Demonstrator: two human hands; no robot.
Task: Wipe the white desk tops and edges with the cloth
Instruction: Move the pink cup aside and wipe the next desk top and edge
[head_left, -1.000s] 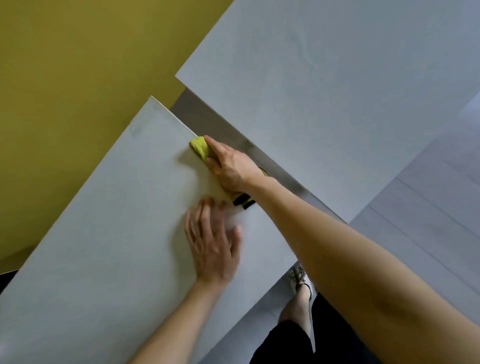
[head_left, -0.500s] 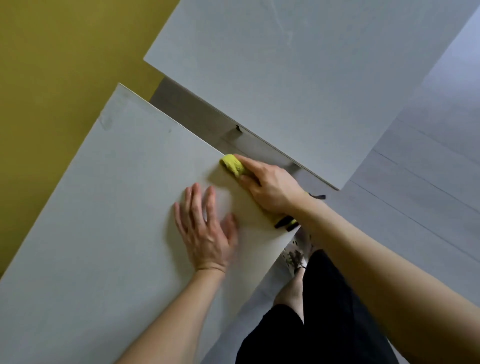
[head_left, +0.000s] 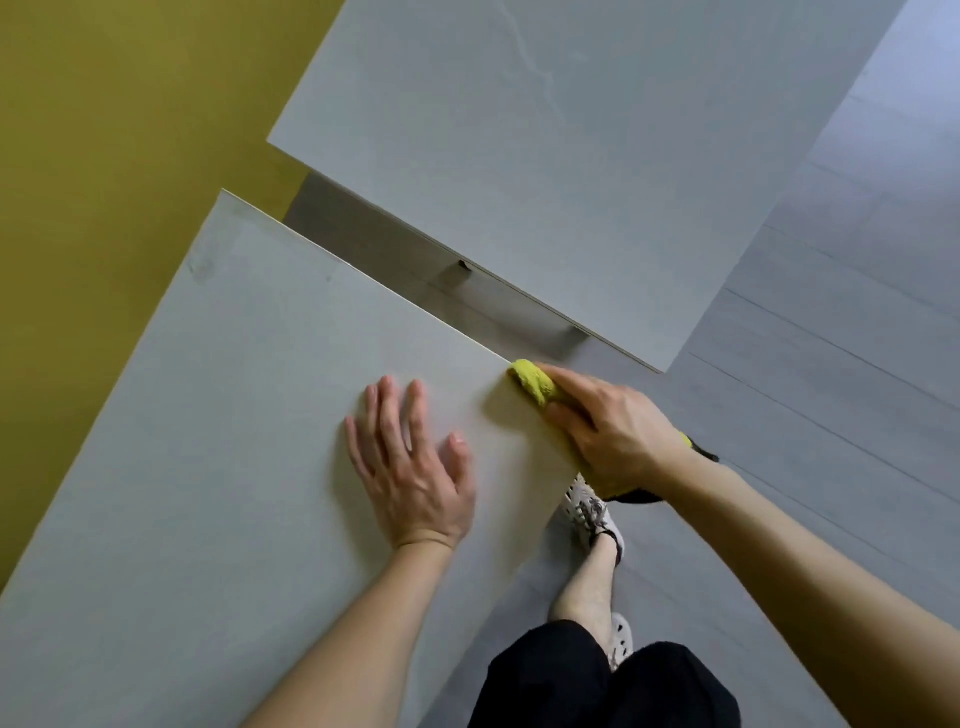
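- Two white desks meet at an angle here. The near desk (head_left: 208, 415) fills the left and near part of the scene, and the far desk (head_left: 571, 156) sits beyond it.
- Between them is a narrow gap (head_left: 395, 260) with a grey surface lower down inside it.
- The yellow cloth (head_left: 530, 382) is bunched up on the right-hand edge of the near desk, close to that desk's near-right corner. It touches both the top and the rim.
- The right hand (head_left: 618, 431) is clamped on the cloth, fingers curled round it and hooked over the desk's edge.
- Something black (head_left: 636, 496) pokes out under the right wrist. I cannot tell whether it is part of the cloth.
- The left hand (head_left: 410, 467) lies flat on the near desk top, just left of the cloth. Its fingers are straight and spread, holding nothing.
- A faint smudge (head_left: 200, 267) marks the near desk towards its far-left corner.
- A mustard-yellow wall (head_left: 104, 156) stands to the left.
- Pale grey floor planks (head_left: 831, 415) run off to the right.
- Below the desk edge I can see a light shoe (head_left: 589, 512) and black trousers (head_left: 597, 686).
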